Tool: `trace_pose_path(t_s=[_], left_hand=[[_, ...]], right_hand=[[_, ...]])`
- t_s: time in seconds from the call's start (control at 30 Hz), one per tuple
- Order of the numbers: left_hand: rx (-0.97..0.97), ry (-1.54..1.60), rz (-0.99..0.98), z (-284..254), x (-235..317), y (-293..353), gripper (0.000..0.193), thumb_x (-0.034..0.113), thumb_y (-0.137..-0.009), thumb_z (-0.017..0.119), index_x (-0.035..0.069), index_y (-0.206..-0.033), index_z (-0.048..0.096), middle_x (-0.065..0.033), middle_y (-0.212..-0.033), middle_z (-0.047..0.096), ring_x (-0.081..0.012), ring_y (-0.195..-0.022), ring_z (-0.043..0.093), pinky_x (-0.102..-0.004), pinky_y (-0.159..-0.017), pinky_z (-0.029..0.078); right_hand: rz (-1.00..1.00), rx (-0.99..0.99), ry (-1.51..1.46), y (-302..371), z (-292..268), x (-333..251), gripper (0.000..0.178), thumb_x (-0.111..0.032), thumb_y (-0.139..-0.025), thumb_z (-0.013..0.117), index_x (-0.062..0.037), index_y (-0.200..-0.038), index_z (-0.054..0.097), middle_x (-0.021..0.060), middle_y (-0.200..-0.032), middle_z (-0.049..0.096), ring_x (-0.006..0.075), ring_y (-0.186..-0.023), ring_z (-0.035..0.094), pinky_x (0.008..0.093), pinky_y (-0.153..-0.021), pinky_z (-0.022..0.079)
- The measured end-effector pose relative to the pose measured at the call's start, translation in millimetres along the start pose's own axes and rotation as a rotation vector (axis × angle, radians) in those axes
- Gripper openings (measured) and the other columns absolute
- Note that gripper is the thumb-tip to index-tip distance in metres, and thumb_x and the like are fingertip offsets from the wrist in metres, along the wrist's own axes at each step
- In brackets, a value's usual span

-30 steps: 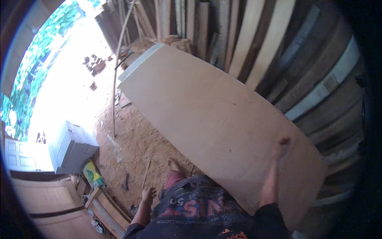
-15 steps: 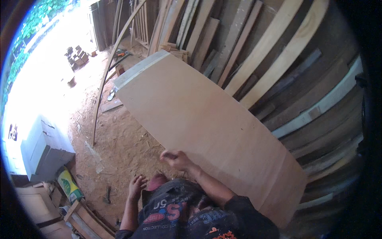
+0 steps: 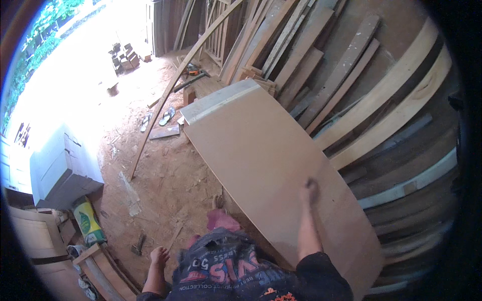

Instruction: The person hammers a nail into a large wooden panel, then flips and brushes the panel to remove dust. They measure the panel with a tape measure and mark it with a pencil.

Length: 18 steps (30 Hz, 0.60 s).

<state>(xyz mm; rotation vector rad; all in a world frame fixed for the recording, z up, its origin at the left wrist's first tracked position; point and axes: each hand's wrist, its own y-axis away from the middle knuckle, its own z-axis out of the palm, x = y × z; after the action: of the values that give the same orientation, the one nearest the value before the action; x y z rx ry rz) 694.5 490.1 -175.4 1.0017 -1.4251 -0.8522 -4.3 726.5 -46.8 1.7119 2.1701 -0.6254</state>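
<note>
Right hand (image 3: 310,190) is back over the panel (image 3: 241,133) from its left edge; work on that face seems resumed. Left hand (image 3: 159,256) hangs left of panel. Hands apart, grips unclear.

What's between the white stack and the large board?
In the head view: littered brown floor, a pale scrap, the end of a wooden strip and, near the board, a foot.
</note>
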Motion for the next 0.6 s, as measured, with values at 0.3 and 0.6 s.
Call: trace_pose_path(t_s=[0.3, 0.6], left_hand=[[-0.378, -0.172, 0.408, 181.1, 141.1, 62.6, 0.041, 0.025, -0.101, 0.062, 0.003, -0.135, 0.057, -0.0127, -0.120, 0.069, -0.0259, -0.103, 0.069, -0.0369, -0.080, 0.056], [0.025, -1.875, 0.674, 86.0, 132.0, 39.4, 0.017, 0.014, -0.095, 0.058, 0.006, -0.108, 0.065, -0.0104, -0.102, 0.071, -0.0274, -0.088, 0.070, -0.0401, -0.068, 0.054]], right_hand=[[-0.593, -0.950, -0.408, 57.9, 128.2, -277.7, 0.022, -0.024, -0.096, 0.063, -0.0143, -0.115, 0.069, 0.0092, -0.094, 0.070, 0.0250, -0.089, 0.069, 0.0384, -0.084, 0.054], [0.068, 0.049, -0.321, -178.9, 146.5, -186.0, 0.029, -0.020, -0.102, 0.055, 0.0031, -0.116, 0.064, 0.0212, -0.115, 0.071, 0.0327, -0.107, 0.069, 0.0420, -0.088, 0.053]])
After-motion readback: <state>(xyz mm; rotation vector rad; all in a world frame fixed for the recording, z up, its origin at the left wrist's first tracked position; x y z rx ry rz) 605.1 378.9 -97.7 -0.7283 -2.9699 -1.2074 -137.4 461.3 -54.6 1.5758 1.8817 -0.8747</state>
